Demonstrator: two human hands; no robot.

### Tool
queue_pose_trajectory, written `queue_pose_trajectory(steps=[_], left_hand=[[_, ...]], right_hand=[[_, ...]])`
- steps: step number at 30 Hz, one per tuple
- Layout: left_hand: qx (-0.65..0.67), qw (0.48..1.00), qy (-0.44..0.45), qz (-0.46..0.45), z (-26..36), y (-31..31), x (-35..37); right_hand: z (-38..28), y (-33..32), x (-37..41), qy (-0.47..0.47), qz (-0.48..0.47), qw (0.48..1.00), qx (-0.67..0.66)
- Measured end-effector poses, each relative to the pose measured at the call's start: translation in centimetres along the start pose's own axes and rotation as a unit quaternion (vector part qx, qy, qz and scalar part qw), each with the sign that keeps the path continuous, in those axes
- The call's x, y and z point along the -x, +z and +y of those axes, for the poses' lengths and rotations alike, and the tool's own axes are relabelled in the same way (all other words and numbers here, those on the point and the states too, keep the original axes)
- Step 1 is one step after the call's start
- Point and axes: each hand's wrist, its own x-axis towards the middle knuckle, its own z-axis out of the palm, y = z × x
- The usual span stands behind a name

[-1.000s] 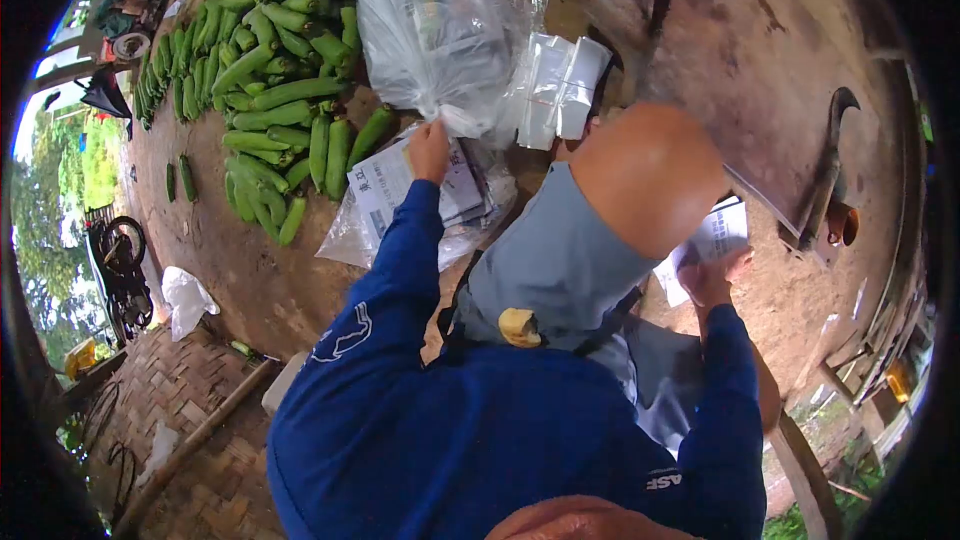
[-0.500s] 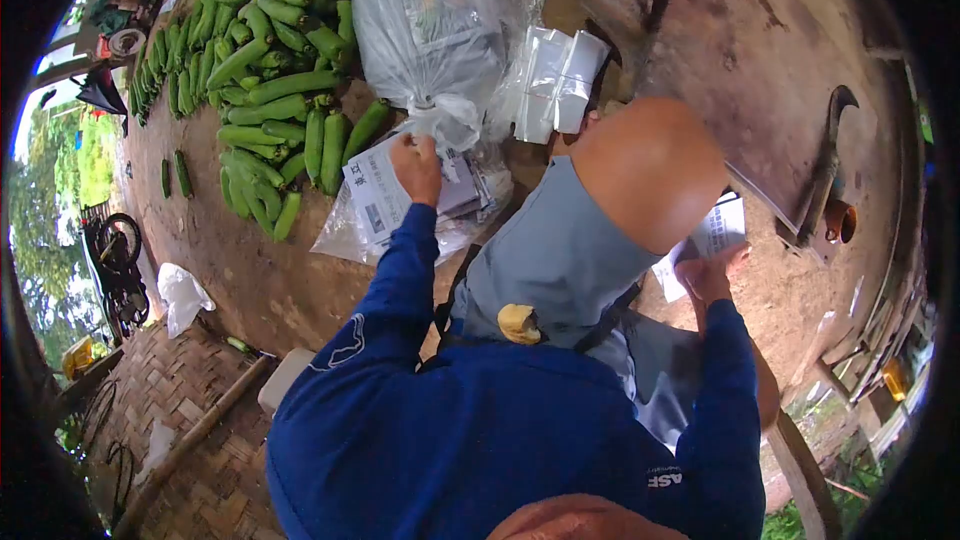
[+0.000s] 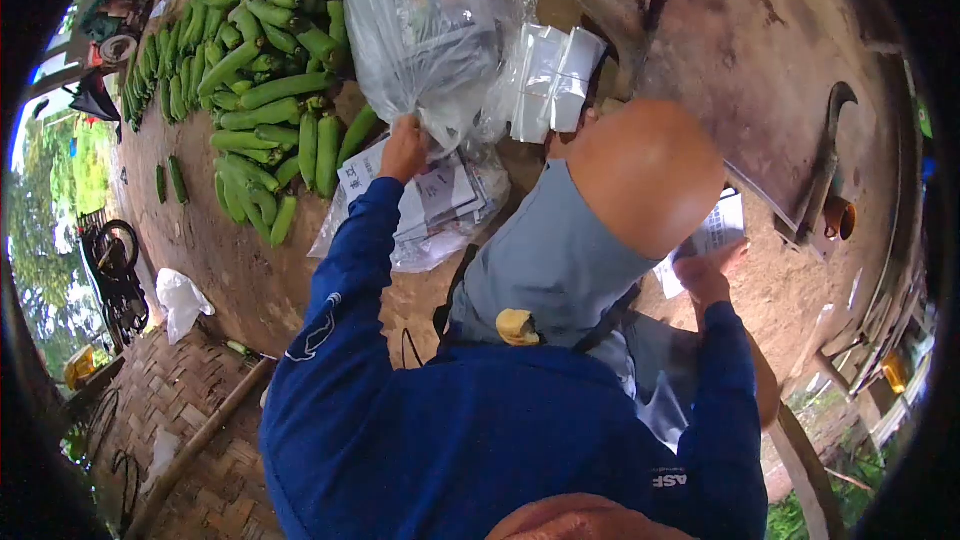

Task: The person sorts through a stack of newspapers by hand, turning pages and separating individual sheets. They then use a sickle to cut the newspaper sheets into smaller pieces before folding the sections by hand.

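My left hand (image 3: 405,148) is closed at the gathered mouth of a translucent plastic bag (image 3: 425,50), which has flat packs inside. Just below it, printed papers (image 3: 440,195) lie over a clear plastic sheet (image 3: 408,255) on the ground. Beside my bent right leg, my right hand (image 3: 708,272) is closed on printed paper (image 3: 720,222), whose edges show on both sides of the hand. Part of that paper is hidden under the palm and fingers.
A big heap of long green gourds (image 3: 265,90) lies left of the bag. Silvery banded packets (image 3: 555,80) sit to its right. A curved sickle blade (image 3: 838,105) and a brown cup (image 3: 840,218) are at the right. A woven mat (image 3: 200,420) is at lower left.
My left hand has moved slightly up and left, closer against the bag, uncovering more of the printed papers. The bag's gathered mouth has shifted with it. The right hand stays where it was.
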Motion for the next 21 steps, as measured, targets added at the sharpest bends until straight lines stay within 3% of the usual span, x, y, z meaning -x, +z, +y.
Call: queue_pose_trajectory(steps=[2, 3, 6, 9, 11, 12, 13, 16, 17, 21], left_hand=[[-0.141, 0.985, 0.097, 0.010, -4.4, 1.8, 1.2], [-0.100, 0.994, 0.043, 0.012, -9.1, 5.7, 1.3], [-0.041, 0.976, -0.213, -0.032, -2.2, 0.6, -0.3], [-0.048, 0.961, -0.269, 0.045, 1.1, -0.9, -3.2], [0.129, 0.935, -0.259, 0.204, -0.3, 0.5, -4.8], [0.216, 0.903, -0.247, 0.277, -1.4, 2.0, -6.1], [0.377, 0.797, -0.406, 0.242, -1.3, 1.7, -7.4], [0.687, 0.536, -0.394, 0.294, 0.4, 1.3, -8.4], [0.712, 0.506, -0.391, 0.290, -0.8, 1.4, -8.7], [0.759, 0.523, -0.310, 0.233, -2.4, 0.1, -8.0]], right_hand=[[-0.3, -0.1, -0.3, 0.003, 0.000, 1.000, -0.001], [-0.5, -0.2, -0.5, 0.002, 0.001, 1.000, -0.002], [-0.5, -0.4, -0.9, 0.004, 0.003, 1.000, -0.004], [-0.3, -0.6, -1.0, 0.008, 0.006, 1.000, -0.006], [-0.3, -0.7, -1.1, 0.010, 0.008, 1.000, -0.008], [-0.2, -0.8, -1.0, 0.013, 0.008, 1.000, -0.007], [-0.1, -0.9, -1.1, 0.014, 0.010, 1.000, -0.009], [-0.1, -0.7, -1.3, 0.021, 0.014, 1.000, -0.012], [-0.1, -0.7, -1.4, 0.023, 0.016, 0.999, -0.016], [0.0, -0.4, -1.4, 0.031, 0.022, 0.999, -0.025]])
